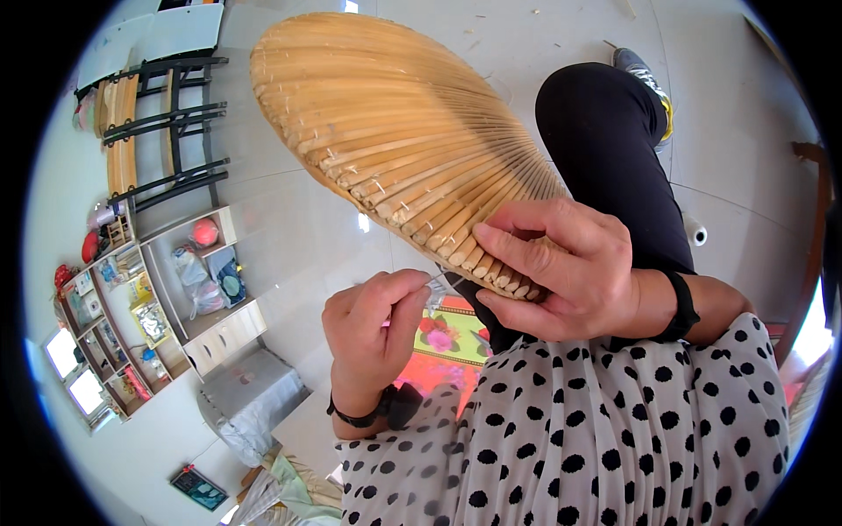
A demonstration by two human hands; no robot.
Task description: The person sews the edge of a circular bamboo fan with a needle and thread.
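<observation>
A tan fan-shaped piece of ribbed dried stalks, like a straw fan point(395, 114), is tilted up in front of me. Its ribs end in a row of cut stalk tips, with small pale stitches along the rim. My right hand point(570, 267) grips its near right edge, thumb on the ribbed face and the other fingers partly hidden. Just below that edge, my left hand point(373, 329) is closed in a pinch between thumb and forefinger. A thin pale strand point(441, 276) runs from the pinch toward the stalk tips; whether it is thread or a needle is unclear.
My dark-trousered leg point(596, 131) extends forward on the right, near a white roll point(695, 230) on the tiled floor. Shelves point(189, 272) with bags and a red ball stand left, below black-framed furniture point(167, 131). Colourful floral cloth point(443, 342) lies under my hands.
</observation>
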